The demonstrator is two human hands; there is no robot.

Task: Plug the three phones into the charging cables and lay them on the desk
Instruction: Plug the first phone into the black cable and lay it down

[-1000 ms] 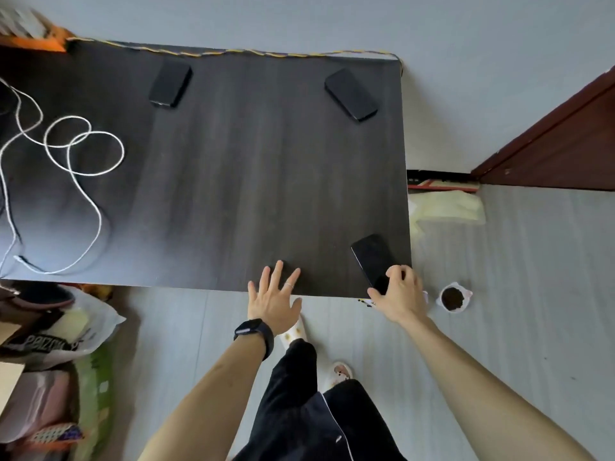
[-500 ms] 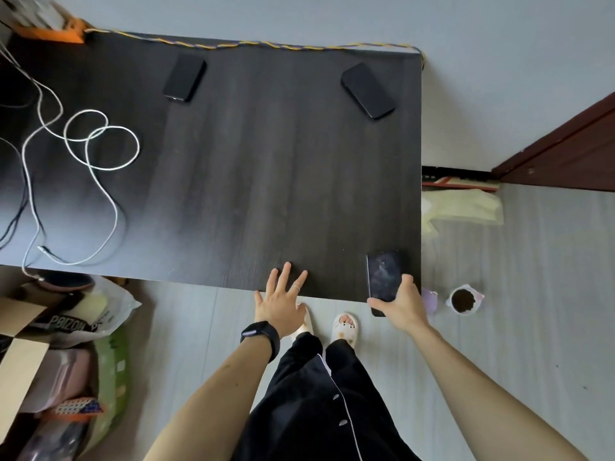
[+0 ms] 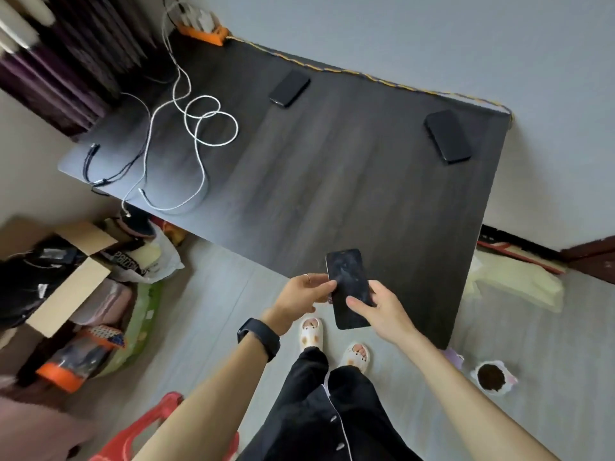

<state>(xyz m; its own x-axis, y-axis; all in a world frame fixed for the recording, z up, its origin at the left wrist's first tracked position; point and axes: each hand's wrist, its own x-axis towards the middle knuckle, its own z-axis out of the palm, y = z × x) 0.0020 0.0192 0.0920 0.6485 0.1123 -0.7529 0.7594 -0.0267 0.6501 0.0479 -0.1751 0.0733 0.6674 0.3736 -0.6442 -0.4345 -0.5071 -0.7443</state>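
Observation:
A black phone (image 3: 347, 277) with a smudged screen is held above the near edge of the dark desk (image 3: 332, 181). My right hand (image 3: 382, 307) grips its lower right side, thumb on the screen. My left hand (image 3: 304, 292) pinches its left edge. A second black phone (image 3: 289, 88) lies at the far middle of the desk. A third (image 3: 448, 136) lies near the far right corner. White charging cables (image 3: 199, 128) coil on the desk's left part, and black cables (image 3: 100, 168) lie at its left edge. No cable is plugged into any phone.
An orange power strip (image 3: 203, 28) sits at the desk's far left corner. A cardboard box (image 3: 73, 277) and bags stand on the floor to the left, a red stool (image 3: 153, 424) near my left arm. A small bowl (image 3: 492, 377) is on the floor at right.
My right hand lifted the near phone off the desk's front right corner. My left hand left the desk edge and took the phone's left side. The view swung left.

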